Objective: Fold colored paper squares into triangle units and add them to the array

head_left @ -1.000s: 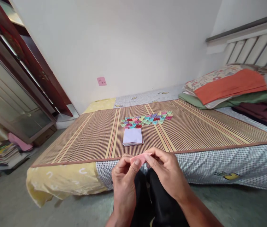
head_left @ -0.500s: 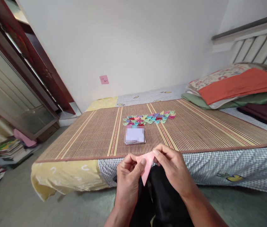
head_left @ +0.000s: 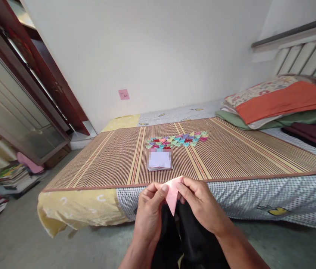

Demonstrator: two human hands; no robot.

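Between my hands is a folded piece of pink paper (head_left: 172, 200), triangular, with one point hanging down. My left hand (head_left: 150, 205) pinches its upper left corner, thumb on the front. My right hand (head_left: 200, 200) pinches the upper right side, its thumb also pressed on the front. The fingers behind the paper are partly hidden. Both hands are over my lap, in front of the bed's edge. Beyond them, a stack of paper (head_left: 159, 160) with a whitish top lies on the striped mat (head_left: 113, 157). Behind it sit many small folded paper pieces (head_left: 186, 139) in mixed colours.
The mat covers a bed with a patterned sheet (head_left: 259, 198) hanging over the front edge. Pillows (head_left: 281, 99) and dark folded cloth (head_left: 312, 134) lie at the right. A pink note (head_left: 123, 94) is on the wall. Books (head_left: 14, 175) are piled at the left.
My right thumb has slid down and inward from the corner onto the paper's front. My left thumb has moved up toward the left corner. The paper's lower point has shifted slightly up and right.
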